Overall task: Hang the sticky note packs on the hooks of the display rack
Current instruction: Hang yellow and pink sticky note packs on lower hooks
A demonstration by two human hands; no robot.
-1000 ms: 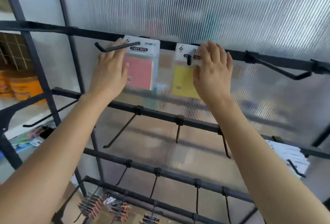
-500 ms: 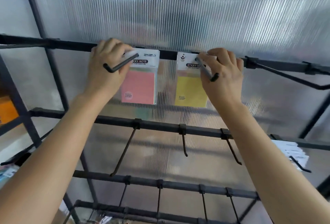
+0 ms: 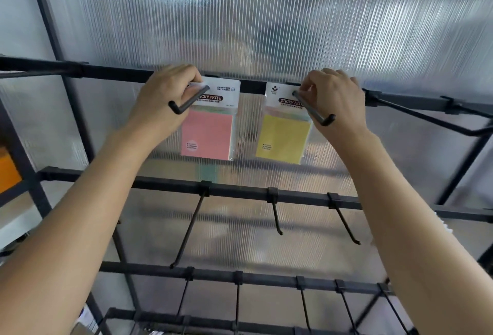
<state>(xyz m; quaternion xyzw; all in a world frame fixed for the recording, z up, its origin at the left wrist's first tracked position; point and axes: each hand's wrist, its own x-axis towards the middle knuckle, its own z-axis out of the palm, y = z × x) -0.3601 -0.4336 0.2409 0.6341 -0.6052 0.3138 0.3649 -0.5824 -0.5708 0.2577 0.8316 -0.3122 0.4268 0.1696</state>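
Head view, only view.

Landmark: top bar (image 3: 106,72) of the display rack.

Both packs hung just under the top bar, side by side and a little apart. The pink pack (image 3: 206,134) was toward the bar's left and the yellow pack (image 3: 284,138) toward its right. Each white header card sat right up against the bar, with the pad part dangling free below.

The left hook (image 3: 184,104) ran out from the top bar through the pink pack's header, tip upturned. The right hook (image 3: 312,109) did the same through the yellow header. Both packs were pushed to the hook roots at the bar. My read: that left the rest of each hook free for more packs, and the upturned tips would stop slide-off.

The left hand (image 3: 162,100) was just below the top bar, fingers curled and pinching the pink header's left corner. The hook shaft crossed in front of its knuckles. The right hand (image 3: 336,100) was level with it under the bar, fingers curled and pinching the yellow header's right edge beside the hook root. Holding the stiff card rather than the soft pad probably gave control of the hole on the hook.

Judgement: both packs looked seated, and the remaining step was to let go.

Rest: a ribbed panel (image 3: 266,14) stood behind the top bar. A spare hook (image 3: 426,118) stuck out further right along the bar, empty. Lower hooks (image 3: 276,217) on the rail beneath the top bar were empty too. A hooked pack could swing if released unevenly.
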